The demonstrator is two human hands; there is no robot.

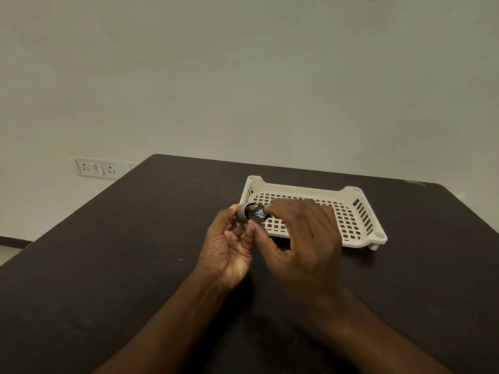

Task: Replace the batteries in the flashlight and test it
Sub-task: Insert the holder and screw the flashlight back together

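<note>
Left hand (226, 251) raised palm-up, fingers curled in a grip. Right hand (298, 240) (back facing up) meets it, thumb and forefinger pinched; both forearms bare.

Dark worktop (135, 265) against a pale wall (243, 76). On it, at right, a white slotted tray (359, 220). Above the worktop, in front of the tray's near left corner: left hand (229, 252), fingers (232, 214) curled round a grey flashlight (242, 211), its open end facing right. Right hand (299, 238) just beside, thumb and forefinger pinching a black battery holder (258, 213) at that open end, partly inside; metal contact showing at its middle. Hands touching at the thumbs. Low on the wall at left, a white socket plate (98, 167).
</note>
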